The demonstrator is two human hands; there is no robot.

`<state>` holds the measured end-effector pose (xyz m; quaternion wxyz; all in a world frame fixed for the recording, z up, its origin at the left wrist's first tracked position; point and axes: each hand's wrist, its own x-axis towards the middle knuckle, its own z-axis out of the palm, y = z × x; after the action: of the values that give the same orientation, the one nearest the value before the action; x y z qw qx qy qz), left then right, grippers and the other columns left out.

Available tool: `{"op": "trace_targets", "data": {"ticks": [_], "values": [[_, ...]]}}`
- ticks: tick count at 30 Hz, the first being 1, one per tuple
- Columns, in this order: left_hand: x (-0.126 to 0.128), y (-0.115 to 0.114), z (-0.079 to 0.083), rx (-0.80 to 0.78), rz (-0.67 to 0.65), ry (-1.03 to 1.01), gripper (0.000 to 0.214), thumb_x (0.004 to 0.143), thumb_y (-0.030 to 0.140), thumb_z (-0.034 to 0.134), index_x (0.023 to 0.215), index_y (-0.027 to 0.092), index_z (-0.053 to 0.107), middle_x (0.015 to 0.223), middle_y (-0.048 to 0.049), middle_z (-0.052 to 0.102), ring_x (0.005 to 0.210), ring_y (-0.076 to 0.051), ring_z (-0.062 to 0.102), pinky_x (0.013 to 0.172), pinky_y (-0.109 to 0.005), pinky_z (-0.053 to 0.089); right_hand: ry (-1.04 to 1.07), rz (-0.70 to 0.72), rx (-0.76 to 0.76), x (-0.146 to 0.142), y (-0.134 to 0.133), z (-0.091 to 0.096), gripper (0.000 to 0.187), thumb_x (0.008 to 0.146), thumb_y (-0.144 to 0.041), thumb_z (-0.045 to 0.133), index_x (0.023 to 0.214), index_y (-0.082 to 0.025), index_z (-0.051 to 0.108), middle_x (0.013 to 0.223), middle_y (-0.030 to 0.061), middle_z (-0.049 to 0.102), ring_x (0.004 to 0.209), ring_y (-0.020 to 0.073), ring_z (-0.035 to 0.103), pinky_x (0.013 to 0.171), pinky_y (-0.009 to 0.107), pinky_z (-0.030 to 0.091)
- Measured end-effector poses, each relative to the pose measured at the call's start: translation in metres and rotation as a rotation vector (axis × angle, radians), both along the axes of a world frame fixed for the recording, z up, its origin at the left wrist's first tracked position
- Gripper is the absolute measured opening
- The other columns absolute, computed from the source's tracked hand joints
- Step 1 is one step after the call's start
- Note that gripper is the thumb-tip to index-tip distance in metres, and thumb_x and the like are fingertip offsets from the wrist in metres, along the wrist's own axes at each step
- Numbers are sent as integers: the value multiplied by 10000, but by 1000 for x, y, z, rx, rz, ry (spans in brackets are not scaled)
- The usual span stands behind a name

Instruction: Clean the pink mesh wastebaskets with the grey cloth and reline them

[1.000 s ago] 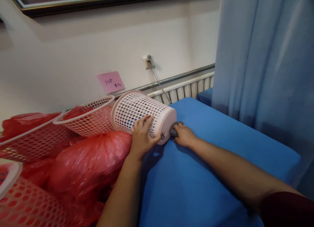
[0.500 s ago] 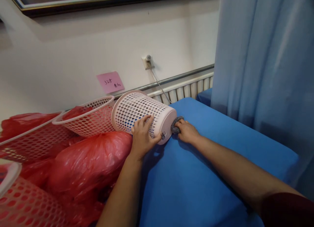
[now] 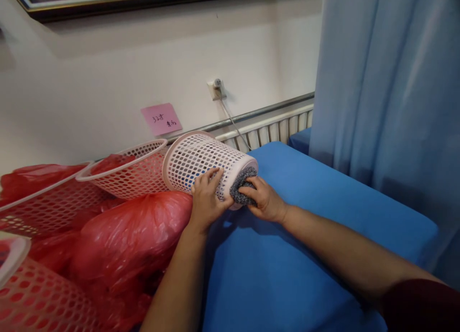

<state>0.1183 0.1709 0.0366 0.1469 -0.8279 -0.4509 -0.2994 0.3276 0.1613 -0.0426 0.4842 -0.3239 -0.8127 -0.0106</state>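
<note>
Seemingly from above and behind, the head view shows a pale pink perforated plastic basket [image 3: 196,164] lying on its side just left of the picture's middle. Its open mouth points to ten o'clock and its closed base to four o'clock. It rests partly on a blue padded table [image 3: 305,255] and partly against a heap of red plastic bags [image 3: 132,236] at eight o'clock of it.

The left hand [image 3: 206,200] grips the near side of the basket. Its fingers [image 3: 212,176] are spread over the mesh and its thumb lies along the wall near the base rim. The right hand [image 3: 266,202] comes in from four o'clock, its fingers curled and clamped on a grey woolly scouring pad [image 3: 240,187]. The pad is pressed flat against the basket's base, just beside the left thumb.

A second pink mesh basket [image 3: 132,174] lies at nine o'clock of the first, touching it, with red plastic inside. More mesh baskets fill the lower left corner.

On the cream wall, a pink paper note [image 3: 161,119] with handwriting hangs at twelve o'clock of the baskets. A white wall socket [image 3: 216,89] with a cable sits at one o'clock. A pale blue curtain [image 3: 388,92] hangs at three o'clock, behind the table's far edge.
</note>
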Motion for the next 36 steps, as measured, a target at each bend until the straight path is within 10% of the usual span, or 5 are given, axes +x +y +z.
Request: {"op": "trace_targets", "data": {"ticks": [6, 23, 29, 36], "values": [[3, 0, 1, -16, -4, -14, 703, 737, 392, 761, 1397, 237, 576, 1439, -126, 556, 1272, -371, 509, 1071, -551, 416, 324, -234, -118, 9, 25, -12, 476, 832, -157, 618, 1303, -191, 562, 1299, 149, 498, 1233, 307, 519, 1094, 522, 461], [-4, 3, 1, -21, -24, -19, 680, 756, 381, 733, 1400, 234, 575, 1424, -121, 561, 1265, -357, 511, 1083, -536, 406, 66, 196, -129, 6, 7, -7, 540, 730, -141, 715, 1256, -209, 614, 1173, 89, 548, 1060, 243, 571, 933, 416, 522], [-3, 3, 0, -24, 23, -17, 685, 759, 392, 743, 1402, 234, 569, 1442, -118, 558, 1279, -357, 502, 1083, -531, 401, -428, 37, -356, -2, -3, -3, 399, 753, -231, 729, 1151, -207, 710, 1131, 104, 577, 976, 257, 579, 818, 383, 525], [-1, 2, 2, -33, 15, -29, 699, 738, 390, 756, 1397, 253, 566, 1439, -108, 561, 1267, -359, 504, 1080, -538, 403, -230, -232, -513, -6, 12, -24, 332, 773, -212, 711, 1104, -195, 723, 1129, 121, 605, 1046, 270, 598, 943, 410, 513]]}}
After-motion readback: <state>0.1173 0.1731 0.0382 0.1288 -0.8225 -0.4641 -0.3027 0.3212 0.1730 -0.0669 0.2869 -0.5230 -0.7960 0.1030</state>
